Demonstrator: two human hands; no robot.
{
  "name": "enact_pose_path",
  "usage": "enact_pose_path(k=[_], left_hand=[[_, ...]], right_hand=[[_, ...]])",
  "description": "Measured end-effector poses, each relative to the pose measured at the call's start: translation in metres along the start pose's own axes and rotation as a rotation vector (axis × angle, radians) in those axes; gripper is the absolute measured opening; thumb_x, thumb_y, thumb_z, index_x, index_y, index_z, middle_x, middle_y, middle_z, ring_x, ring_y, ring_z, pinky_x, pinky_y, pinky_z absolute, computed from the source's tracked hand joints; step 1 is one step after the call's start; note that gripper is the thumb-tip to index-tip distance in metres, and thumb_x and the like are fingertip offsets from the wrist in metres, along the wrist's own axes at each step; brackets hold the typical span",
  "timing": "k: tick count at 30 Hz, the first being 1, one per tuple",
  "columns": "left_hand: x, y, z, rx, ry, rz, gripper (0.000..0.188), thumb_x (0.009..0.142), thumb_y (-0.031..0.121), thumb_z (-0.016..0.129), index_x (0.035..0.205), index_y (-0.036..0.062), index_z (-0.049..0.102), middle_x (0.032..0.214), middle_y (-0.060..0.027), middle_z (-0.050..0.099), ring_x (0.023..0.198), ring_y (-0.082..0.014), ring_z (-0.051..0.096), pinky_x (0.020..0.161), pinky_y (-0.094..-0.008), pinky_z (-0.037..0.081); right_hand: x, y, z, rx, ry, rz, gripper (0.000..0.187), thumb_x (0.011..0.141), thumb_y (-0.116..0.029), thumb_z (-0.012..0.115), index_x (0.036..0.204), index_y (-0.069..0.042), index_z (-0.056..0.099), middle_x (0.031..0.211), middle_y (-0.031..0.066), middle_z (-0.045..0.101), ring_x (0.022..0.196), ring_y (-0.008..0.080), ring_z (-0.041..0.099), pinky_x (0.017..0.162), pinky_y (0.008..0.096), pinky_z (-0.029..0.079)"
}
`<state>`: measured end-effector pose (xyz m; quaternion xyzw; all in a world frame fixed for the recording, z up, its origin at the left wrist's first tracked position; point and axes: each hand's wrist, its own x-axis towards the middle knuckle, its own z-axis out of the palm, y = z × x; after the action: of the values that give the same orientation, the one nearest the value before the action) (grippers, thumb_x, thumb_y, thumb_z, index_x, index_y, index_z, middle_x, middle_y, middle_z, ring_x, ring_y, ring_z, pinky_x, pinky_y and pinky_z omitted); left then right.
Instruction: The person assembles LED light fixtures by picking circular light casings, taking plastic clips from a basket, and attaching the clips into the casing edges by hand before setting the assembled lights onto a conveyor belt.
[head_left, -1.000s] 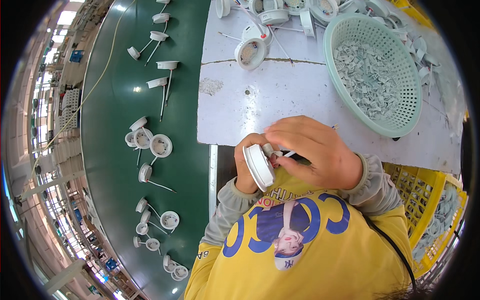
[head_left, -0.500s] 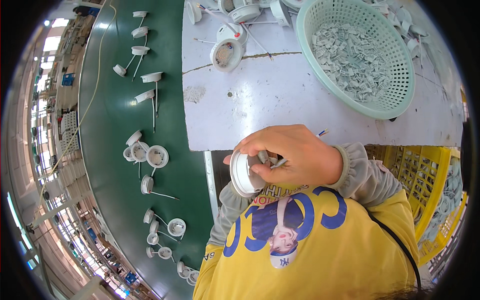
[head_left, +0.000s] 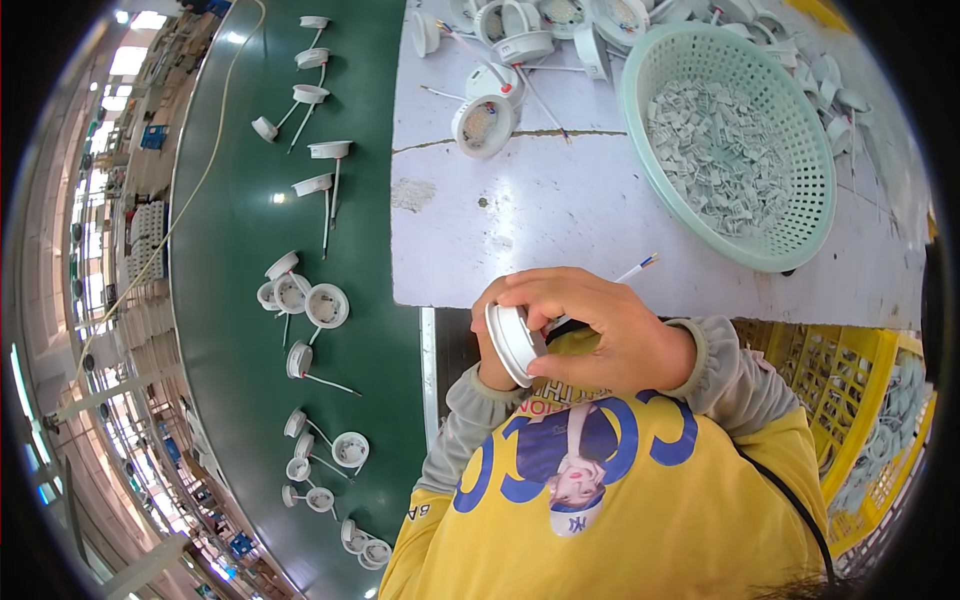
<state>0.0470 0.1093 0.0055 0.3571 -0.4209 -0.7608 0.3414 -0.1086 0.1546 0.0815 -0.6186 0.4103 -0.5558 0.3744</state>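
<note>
At the near edge of the white table I hold a white round lamp housing [head_left: 513, 343] on its edge, its side turned toward me. My right hand [head_left: 625, 335] curls round its right side, thumb low and fingers over the top. Partly hidden behind the housing, my left hand [head_left: 487, 345] grips it from the left. A white cable [head_left: 632, 270] with bared coloured wire ends sticks out above my right hand. What lies between my right fingers and the housing is mostly hidden.
A pale green basket [head_left: 832, 190] of small light-grey plastic pieces stands on the white table [head_left: 560, 220]. More round housings [head_left: 483, 127] with cables lie behind. Left, a green conveyor belt [head_left: 240, 300] carries several housings. Yellow crates [head_left: 850, 400] stand at the right.
The housing has turned in my hands and shifted slightly right and down. My left hand now shows more beside it, and more of the cable shows. The whole view has shifted a little.
</note>
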Motion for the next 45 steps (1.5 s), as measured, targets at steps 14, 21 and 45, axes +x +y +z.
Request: enact_pose_path(k=[14,21,45], left_hand=[[0.007,0.028,0.029,0.100,-0.158,0.293,0.046,0.084,0.046,0.051,0.093,0.0009,0.051,0.081,-0.0080,0.054,0.073,-0.0151,0.051,0.064,-0.0250,0.041],[0.045,0.053,-0.017,0.466,0.387,0.587,0.021,0.090,0.022,0.044,0.088,0.0029,0.053,0.083,-0.0045,0.052,0.071,-0.0126,0.051,0.062,-0.0239,0.043],[0.031,0.086,-0.206,0.944,0.609,0.297,0.023,0.079,0.010,0.060,0.096,-0.0050,0.055,0.087,-0.0082,0.059,0.077,-0.0139,0.053,0.070,-0.0260,0.044]], right_hand=[[-0.036,-0.021,-0.051,-0.402,-0.318,0.242,0.020,0.074,-0.006,0.062,0.093,-0.002,0.057,0.080,0.0131,0.059,0.067,0.0310,0.055,0.058,0.0337,0.043],[-0.198,-0.094,-0.194,-0.846,1.094,0.481,0.010,0.087,-0.009,0.052,0.091,-0.002,0.058,0.070,-0.0036,0.052,0.059,0.0035,0.041,0.052,0.0193,0.034],[-0.027,-0.003,-0.228,-1.058,-0.110,0.350,0.012,0.075,-0.004,0.056,0.086,-0.001,0.058,0.089,0.0143,0.057,0.083,0.0323,0.055,0.070,0.0400,0.044]])
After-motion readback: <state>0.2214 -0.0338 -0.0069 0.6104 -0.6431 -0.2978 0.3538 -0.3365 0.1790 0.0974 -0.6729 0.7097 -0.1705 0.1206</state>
